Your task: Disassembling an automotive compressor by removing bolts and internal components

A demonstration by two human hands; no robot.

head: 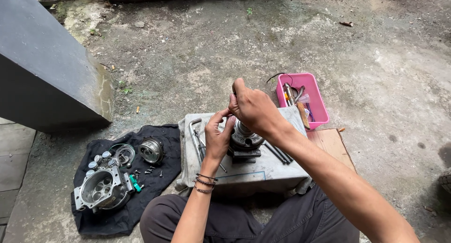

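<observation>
The left hand (217, 138) cups the side of a round metal engine part (245, 140), its fingers curled against the top edge. The right hand (253, 108) sits just above, closed in a fist around something thin that sticks up past the thumb; what it holds cannot be made out. Both hands are close together, nearly touching, over the part.

The part stands upright on a grey block (256, 170) in front of the person's knees, directly beneath the right hand and against the left palm. Long bolts (278, 154) lie on the block to its right, and a bent tool (196, 137) lies to its left.

Judging by the layout, the strip-down looks well along: a cylinder head (101, 190), a round cover (151, 150), a ring (123, 154) and loose screws (149, 170) are already spread on a black cloth (155, 186) to the left, well apart from the hands. The piece on the block looks like what remains to be worked. A pink tray (319, 110) with tools sits beyond the block.
</observation>
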